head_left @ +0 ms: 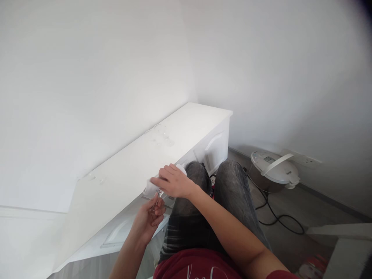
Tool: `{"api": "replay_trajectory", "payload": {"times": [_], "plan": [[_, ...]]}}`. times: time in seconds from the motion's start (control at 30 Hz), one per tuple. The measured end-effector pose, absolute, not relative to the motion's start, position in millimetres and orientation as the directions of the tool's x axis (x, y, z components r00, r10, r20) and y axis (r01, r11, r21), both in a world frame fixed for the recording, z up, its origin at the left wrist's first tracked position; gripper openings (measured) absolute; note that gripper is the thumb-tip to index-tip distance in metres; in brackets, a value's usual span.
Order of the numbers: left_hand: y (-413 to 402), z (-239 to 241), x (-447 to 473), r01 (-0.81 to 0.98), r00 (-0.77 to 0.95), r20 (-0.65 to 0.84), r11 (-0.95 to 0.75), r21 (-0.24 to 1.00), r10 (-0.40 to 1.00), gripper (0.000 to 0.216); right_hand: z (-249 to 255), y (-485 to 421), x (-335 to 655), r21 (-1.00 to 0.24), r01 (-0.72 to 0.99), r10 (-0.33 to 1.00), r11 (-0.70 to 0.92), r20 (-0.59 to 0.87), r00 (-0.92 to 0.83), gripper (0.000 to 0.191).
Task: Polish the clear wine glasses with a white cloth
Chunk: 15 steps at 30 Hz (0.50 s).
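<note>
My right hand (pixel 173 180) is closed over a white elongated object (pixel 149 188), whose ends show on both sides of the fingers. What kind of object it is, I cannot tell. Just below, my left hand (pixel 151 217) pinches a small clear, shiny piece (pixel 160 191) between thumb and forefinger, right against the white object's lower side. Both hands are above my lap, by the front edge of a low white cabinet (pixel 128 166). Several small clear pieces (pixel 165 136) lie on the cabinet top near the wall, and a few more (pixel 100 181) are farther left.
White walls (pixel 116 69) meet behind the cabinet. On the floor to the right stands a rice cooker (pixel 276 168) with a white lid and raised handle. A black cord (pixel 276 221) loops in front of it. A white furniture piece (pixel 348 248) is at lower right.
</note>
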<state>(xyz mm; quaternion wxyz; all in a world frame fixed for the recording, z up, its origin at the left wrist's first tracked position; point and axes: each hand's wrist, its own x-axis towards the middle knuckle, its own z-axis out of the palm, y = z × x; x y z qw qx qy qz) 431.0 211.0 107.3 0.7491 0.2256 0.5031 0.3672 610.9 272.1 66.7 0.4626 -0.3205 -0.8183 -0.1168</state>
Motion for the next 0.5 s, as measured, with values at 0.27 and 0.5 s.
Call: {"api": "replay_trajectory", "payload": {"times": [0.27,0.5], "plan": [[201.8,100.2,437.1,-0.362,0.03,-0.394,0.377,0.852,0.919,0.043,66.4,266.9,608.2,-0.504,0.442,0.621,0.742,0.765,-0.17,0.033],[196.3,99.9,442.9,-0.278,-0.101,-0.225,0.19,0.942,0.969,0.041,73.4,258.6,596.0,-0.619,-0.024,0.619,0.785,0.785,-0.028,0.031]]}}
